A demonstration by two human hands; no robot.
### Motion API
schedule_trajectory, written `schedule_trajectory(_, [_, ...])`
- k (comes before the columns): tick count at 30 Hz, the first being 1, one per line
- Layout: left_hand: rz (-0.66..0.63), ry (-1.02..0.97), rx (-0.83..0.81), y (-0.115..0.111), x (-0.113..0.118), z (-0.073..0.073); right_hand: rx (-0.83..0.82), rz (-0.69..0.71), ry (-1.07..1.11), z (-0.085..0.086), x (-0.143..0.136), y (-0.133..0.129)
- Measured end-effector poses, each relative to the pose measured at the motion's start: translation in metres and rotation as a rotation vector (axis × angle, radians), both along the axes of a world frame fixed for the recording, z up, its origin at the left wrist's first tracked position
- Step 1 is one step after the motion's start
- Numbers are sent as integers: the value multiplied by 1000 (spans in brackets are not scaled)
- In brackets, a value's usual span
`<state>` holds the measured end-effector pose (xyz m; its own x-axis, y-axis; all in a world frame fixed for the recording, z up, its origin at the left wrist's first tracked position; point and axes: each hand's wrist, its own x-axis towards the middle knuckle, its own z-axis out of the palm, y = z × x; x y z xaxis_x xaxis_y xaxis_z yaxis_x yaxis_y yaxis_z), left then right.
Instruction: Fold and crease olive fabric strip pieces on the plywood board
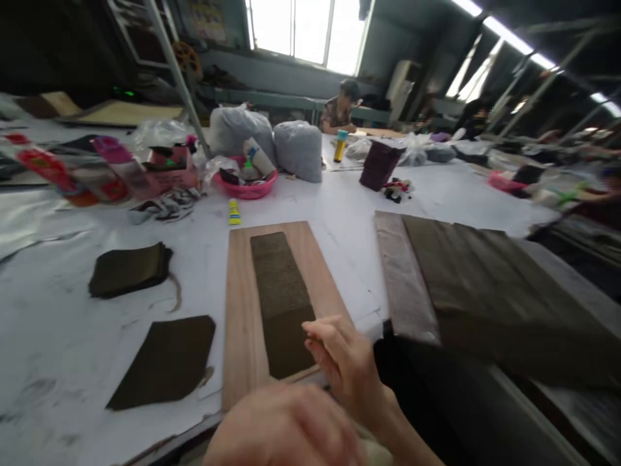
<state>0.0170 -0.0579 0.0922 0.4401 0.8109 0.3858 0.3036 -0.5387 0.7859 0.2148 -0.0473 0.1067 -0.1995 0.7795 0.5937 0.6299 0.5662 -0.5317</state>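
A long wooden board [241,310] lies on the white table in front of me. A strip of overlapping dark olive pieces [281,301] runs down its middle. My right hand [347,366] hovers over the near end of that strip, with fingers loosely bent and nothing visible in them. My left hand [284,430] is a blurred shape at the bottom edge, close to the camera and just below the board's near end; its fingers cannot be made out. Left of the board lie a flat dark olive sheet [165,359] and a small stack of dark pieces [129,268].
To the right, a second board [402,278] carries large dark sheets [490,291]. Farther back stand a yellow glue bottle [234,211], a pink basin [247,188], two grey bags [298,150], a maroon bag [379,165] and colourful clutter at the left. A person [342,107] sits at the far side.
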Motion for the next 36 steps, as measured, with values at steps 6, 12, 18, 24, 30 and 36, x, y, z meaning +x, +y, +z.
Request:
schedule_trajectory(6, [170,71,-102,30,7,-76,-287,88,-363,-91,9,11])
schedule_trajectory(12, [300,387,9,23,-5,-107,-286,89,-410,-109,11,3])
schedule_trajectory(18, [261,472,85,16,2,-103,-287,109,-397,-108,13,3])
schedule_trajectory(24, [213,485,139,10,1,-99,-387,162,-317,-99,19,3])
schedule_trajectory(30, [176,475,116,29,-3,-93,-368,30,-284,-92,11,47])
schedule_trajectory(36, [247,494,150,68,-4,-97,-354,8,-430,-98,-4,77])
